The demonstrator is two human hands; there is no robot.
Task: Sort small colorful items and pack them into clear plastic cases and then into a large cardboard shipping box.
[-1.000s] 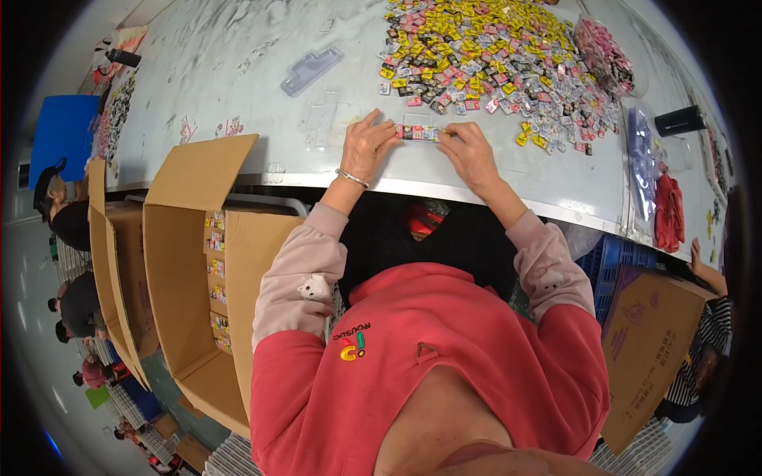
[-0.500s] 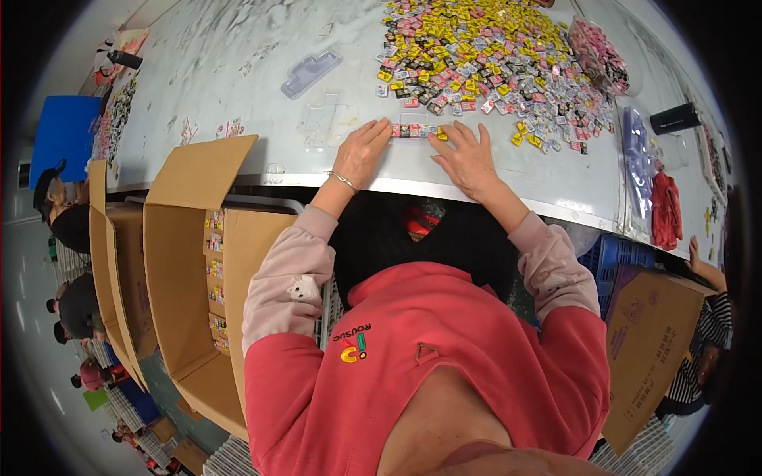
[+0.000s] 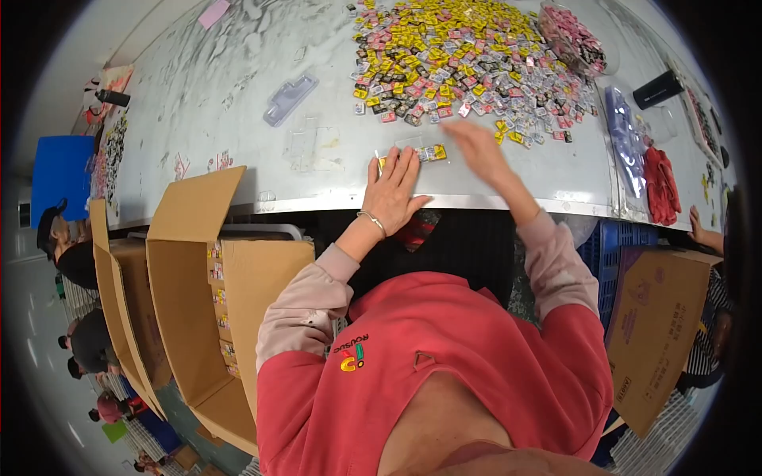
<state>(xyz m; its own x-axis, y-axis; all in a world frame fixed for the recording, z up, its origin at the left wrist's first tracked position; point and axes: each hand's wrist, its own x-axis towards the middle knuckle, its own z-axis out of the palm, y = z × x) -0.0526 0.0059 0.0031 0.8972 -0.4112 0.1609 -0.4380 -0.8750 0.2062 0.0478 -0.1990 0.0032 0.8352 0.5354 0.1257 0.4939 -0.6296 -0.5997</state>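
My left hand [image 3: 390, 193] lies flat, fingers extended, over the left part of a short row of small colourful packs [image 3: 433, 152] near the table's front edge. The right end of the row shows yellow and pale packs; my fingers cover much of the rest. Clear plastic shows around the row. My right hand [image 3: 482, 157] is raised just right of the row, between it and a large pile of small packs [image 3: 444, 59]. Motion blurs its fingers, so I cannot tell whether they hold anything.
A clear plastic tray [image 3: 289, 100] lies left of the pile. An open carton [image 3: 186, 293] stands at my left, another carton [image 3: 659, 333] at my right. A black cylinder [image 3: 657, 89], red cloth [image 3: 660, 186] and plastic trays [image 3: 624, 139] occupy the right side. Other people sit nearby.
My left hand has gone from the row's left end to lying over it. My right hand has lifted off the right end toward the pile. The whole view has shifted slightly.
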